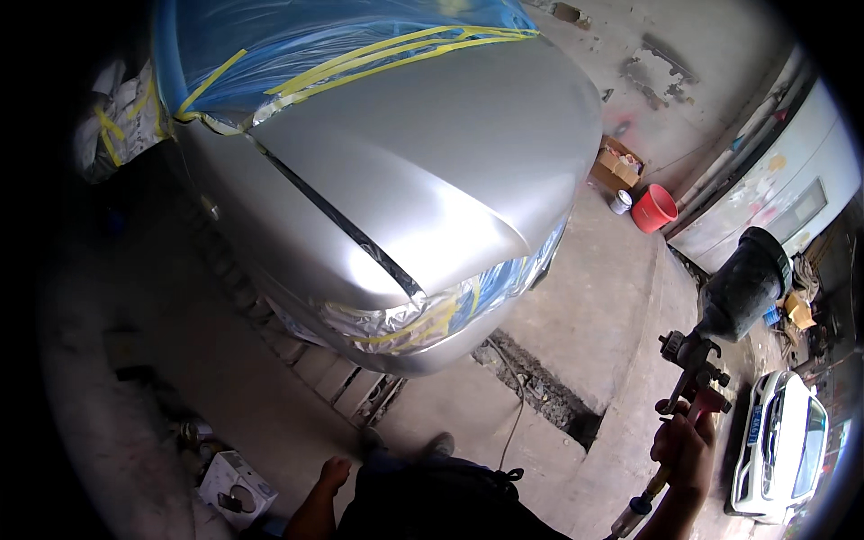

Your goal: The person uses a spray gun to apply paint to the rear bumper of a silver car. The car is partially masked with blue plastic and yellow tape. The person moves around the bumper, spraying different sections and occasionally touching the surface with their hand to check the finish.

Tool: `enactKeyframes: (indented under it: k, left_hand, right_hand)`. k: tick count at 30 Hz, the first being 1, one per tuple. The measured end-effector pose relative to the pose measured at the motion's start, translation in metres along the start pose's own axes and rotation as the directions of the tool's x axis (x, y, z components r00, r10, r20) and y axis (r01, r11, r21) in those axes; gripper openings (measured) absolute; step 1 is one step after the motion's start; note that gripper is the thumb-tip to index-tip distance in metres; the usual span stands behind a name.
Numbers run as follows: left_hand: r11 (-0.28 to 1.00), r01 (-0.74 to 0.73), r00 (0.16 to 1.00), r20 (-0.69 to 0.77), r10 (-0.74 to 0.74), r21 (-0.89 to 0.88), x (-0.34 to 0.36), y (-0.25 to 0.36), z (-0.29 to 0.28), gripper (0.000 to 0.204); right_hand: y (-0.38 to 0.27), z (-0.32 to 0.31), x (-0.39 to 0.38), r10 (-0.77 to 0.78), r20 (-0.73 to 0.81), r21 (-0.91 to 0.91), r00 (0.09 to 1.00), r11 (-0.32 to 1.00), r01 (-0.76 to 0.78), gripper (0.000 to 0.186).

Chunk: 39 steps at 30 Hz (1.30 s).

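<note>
My right hand [686, 443] grips a paint spray gun [693, 360] by its handle, off to the right of the car. A large black cup [747, 283] sits on top of the gun, and an air fitting [641, 506] hangs below my hand. My left hand [335, 472] is low beside my body, fingers curled in, with nothing visible in it. In front of me stands a car with a silver-grey hood [396, 171]. Blue plastic film [333, 45] and yellow tape [387, 58] cover its windshield, and more masking wraps the front [432, 315].
A floor trench with rubble [549, 400] runs before the car, with a thin hose [517, 418] across it. A red bucket [654, 209], a can [621, 202] and a cardboard box [616, 165] stand by the wall. A white car [783, 450] is at right, a white box [236, 489] lower left.
</note>
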<state>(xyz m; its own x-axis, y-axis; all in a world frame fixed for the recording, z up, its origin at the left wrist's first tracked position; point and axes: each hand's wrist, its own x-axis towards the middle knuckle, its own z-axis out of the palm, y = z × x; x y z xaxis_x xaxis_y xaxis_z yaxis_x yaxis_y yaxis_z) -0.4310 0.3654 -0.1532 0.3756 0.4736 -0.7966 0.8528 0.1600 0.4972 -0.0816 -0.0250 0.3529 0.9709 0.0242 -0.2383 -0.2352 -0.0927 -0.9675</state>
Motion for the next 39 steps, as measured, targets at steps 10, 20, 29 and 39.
enactKeyframes:
  k: [10, 20, 29, 39]
  left_hand:
    - [0.999, 0.032, 0.998, -0.045, -0.032, -0.008, -0.029, 0.042, 0.009, 0.035]
    - [0.999, 0.017, 0.996, -0.089, -0.014, 0.035, -0.047, 0.039, 0.011, 0.037]
    - [0.998, -0.004, 0.998, -0.058, 0.008, 0.060, -0.053, 0.029, 0.018, 0.037]
    - [0.995, -0.088, 0.993, -0.071, 0.092, 0.051, -0.061, 0.034, 0.019, 0.040]
  right_hand:
    - [0.040, -0.001, 0.005, -0.113, 0.270, 0.281, 0.956, 0.959, 0.034, 0.068]
    - [0.052, -0.015, 0.028, -0.103, 0.317, 0.166, 0.943, 0.985, 0.052, 0.044]
    - [0.093, -0.035, 0.031, -0.158, 0.036, 0.154, 0.987, 0.977, 0.150, 0.038]
    - [0.117, -0.015, 0.003, -0.146, 0.617, 0.215, 0.774, 0.976, 0.013, 0.028]
